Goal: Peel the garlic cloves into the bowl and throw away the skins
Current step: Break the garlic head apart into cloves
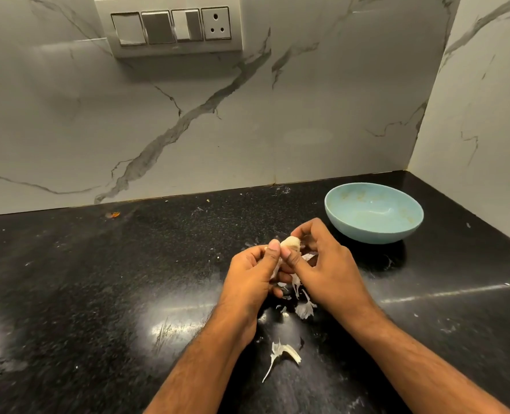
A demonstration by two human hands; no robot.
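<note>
A pale garlic clove (291, 244) is held above the black counter between both hands. My left hand (252, 274) pinches its left end with the thumb on top. My right hand (322, 264) curls round its right side, thumb pressing on the skin. Papery white skin hangs below the hands. Loose skins (306, 309) lie on the counter just under them, and a larger piece of skin (283, 352) lies nearer to me. A light blue bowl (349, 222) stands to the right, behind the hands, with nothing visible inside.
The black speckled counter (128, 279) meets a marble wall at the back and another wall at the right, forming a corner behind the bowl. A switch panel (170, 26) is mounted high on the back wall. A small orange scrap (115, 215) lies by the wall.
</note>
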